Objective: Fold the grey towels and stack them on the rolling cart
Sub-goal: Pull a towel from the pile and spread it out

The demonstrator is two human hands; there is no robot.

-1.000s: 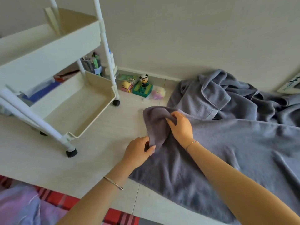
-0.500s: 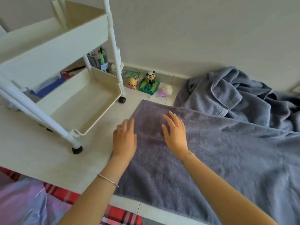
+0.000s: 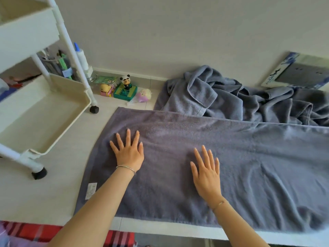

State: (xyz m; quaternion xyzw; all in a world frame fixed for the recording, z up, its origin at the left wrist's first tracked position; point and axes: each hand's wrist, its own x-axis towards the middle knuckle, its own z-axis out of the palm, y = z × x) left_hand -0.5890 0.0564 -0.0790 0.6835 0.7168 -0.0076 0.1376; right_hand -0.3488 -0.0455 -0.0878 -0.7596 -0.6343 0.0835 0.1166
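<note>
Both hands (image 3: 129, 154) (image 3: 206, 173) flat on towel (image 3: 249, 157) (label (image 3: 91, 190) unreadable)

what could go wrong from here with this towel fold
1. The spread towel is rippled at its right end, while both the left hand and right hand press flat toward its left end; folding now may trap creases.
2. Its far edge lies against the crumpled towel pile, which might get dragged along.
3. The panda figure stands near the far left corner and could be knocked over.
</note>
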